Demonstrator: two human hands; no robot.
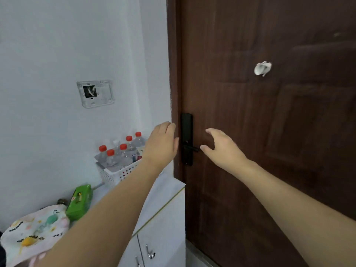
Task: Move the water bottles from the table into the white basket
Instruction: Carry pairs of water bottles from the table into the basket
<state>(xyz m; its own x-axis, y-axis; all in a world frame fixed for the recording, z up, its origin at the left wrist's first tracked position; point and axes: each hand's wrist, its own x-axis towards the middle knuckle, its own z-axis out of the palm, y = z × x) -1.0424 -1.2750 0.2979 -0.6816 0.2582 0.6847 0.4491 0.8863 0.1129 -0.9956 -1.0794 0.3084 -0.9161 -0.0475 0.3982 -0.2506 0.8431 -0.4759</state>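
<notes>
Cabinet top (165,191), bottles (123,153) basketed, left hand (161,145) beside

- Left hand (161,145), arm stretched forward, fingers loosely curved, holds nothing, just left of the door lock (186,138).
- Right hand (221,146), just right of it, spread, empty.

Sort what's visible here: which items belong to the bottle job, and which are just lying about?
Job:
water bottles, standing in the white basket
both hands, left and right, empty

Lying about:
green pack
patterned cloth
door lock
wall plate
</notes>
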